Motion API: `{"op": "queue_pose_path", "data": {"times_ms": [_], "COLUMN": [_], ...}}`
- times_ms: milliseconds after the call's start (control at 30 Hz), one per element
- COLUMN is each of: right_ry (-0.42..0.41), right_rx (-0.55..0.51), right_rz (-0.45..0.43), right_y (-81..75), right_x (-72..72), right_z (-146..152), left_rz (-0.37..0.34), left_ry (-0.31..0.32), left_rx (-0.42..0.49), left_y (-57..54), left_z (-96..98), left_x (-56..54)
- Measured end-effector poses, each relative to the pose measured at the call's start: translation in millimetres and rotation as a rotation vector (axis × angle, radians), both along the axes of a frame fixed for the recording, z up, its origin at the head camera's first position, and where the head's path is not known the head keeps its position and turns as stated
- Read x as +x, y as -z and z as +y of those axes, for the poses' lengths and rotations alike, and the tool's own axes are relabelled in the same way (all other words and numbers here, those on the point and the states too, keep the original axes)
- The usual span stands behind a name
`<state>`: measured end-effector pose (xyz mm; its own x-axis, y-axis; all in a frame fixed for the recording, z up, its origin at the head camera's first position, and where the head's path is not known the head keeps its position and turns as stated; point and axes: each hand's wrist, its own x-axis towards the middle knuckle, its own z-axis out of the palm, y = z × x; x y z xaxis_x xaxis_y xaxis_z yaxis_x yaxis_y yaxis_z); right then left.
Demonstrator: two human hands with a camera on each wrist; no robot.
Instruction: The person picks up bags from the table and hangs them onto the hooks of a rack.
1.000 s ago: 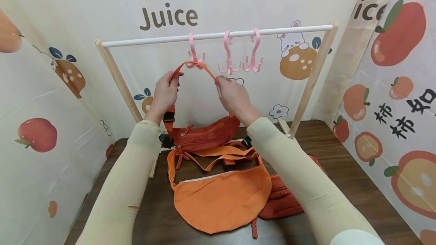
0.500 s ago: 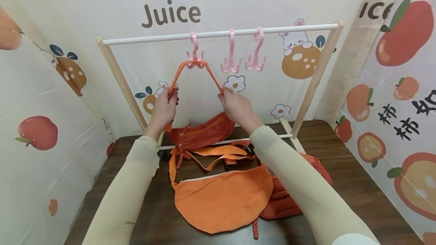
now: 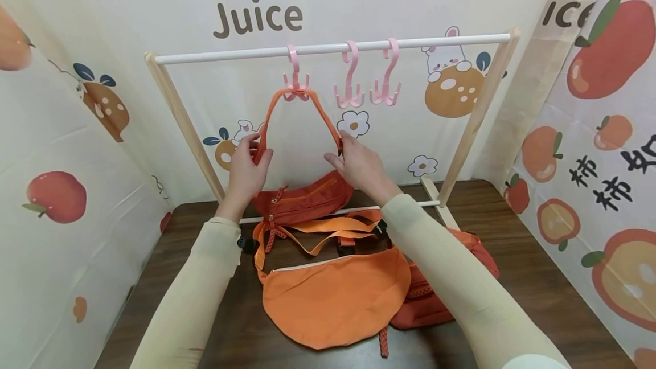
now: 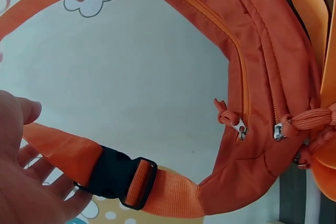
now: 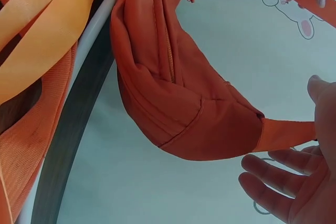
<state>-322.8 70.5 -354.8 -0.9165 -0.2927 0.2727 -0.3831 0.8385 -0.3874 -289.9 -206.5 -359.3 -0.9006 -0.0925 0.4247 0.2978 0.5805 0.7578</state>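
Note:
A rust-red waist bag (image 3: 302, 201) hangs by its orange strap (image 3: 273, 108) from the leftmost pink hook (image 3: 294, 73) in the head view. My left hand (image 3: 247, 168) is beside the strap's left side, thumb apart. In the left wrist view its fingers (image 4: 44, 169) lie loosely behind the strap, near a black buckle (image 4: 113, 174). On the other side, my right hand (image 3: 363, 167) touches the strap with its thumb spread away. The right wrist view shows its relaxed fingers (image 5: 278, 174) below the strap (image 5: 286, 134), not wrapped round it.
Two more pink hooks, a middle one (image 3: 350, 84) and a right one (image 3: 388, 81), hang on the white rail (image 3: 230, 56) of a wooden rack. A bright orange half-round bag (image 3: 335, 298) lies on the dark table (image 3: 543, 283), overlapping another red bag (image 3: 425, 306).
Both hands have come down along the strap and loosened from their earlier grip, thumbs now spread. The strap's loop stays on the left hook, and the bag hangs below.

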Motion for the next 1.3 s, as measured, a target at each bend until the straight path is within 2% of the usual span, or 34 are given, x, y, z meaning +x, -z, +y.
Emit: {"op": "queue_pose_path", "data": {"times_ms": [233, 567, 767, 1067, 1200, 1300], "right_ry": [0.006, 0.000, -0.003, 0.006, -0.019, -0.070], "right_rx": [-0.013, -0.005, -0.027, -0.084, -0.078, -0.048], "right_rz": [-0.008, 0.006, 0.046, 0.056, 0.074, 0.058], "right_y": [0.8, -1.6, -2.3, -0.6, 5.1, 11.2], "right_x": [8.0, 21.7, 30.8, 53.7, 61.1, 65.3], "right_z": [9.2, 22.6, 31.0, 47.0, 54.9, 58.9], "left_rz": [0.060, 0.185, 0.189, 0.191, 0.208, 0.225], "left_ry": [-0.004, -0.043, -0.042, -0.074, -0.079, -0.066], "left_rx": [0.039, 0.022, 0.028, 0.036, 0.022, 0.009], "left_y": [3.1, 9.8, 15.2, 33.7, 43.6, 50.6], "left_z": [0.0, -1.3, -1.6, -9.1, -9.3, -6.8], "left_x": [12.5, 26.2, 36.6, 48.1, 54.9, 59.4]}}
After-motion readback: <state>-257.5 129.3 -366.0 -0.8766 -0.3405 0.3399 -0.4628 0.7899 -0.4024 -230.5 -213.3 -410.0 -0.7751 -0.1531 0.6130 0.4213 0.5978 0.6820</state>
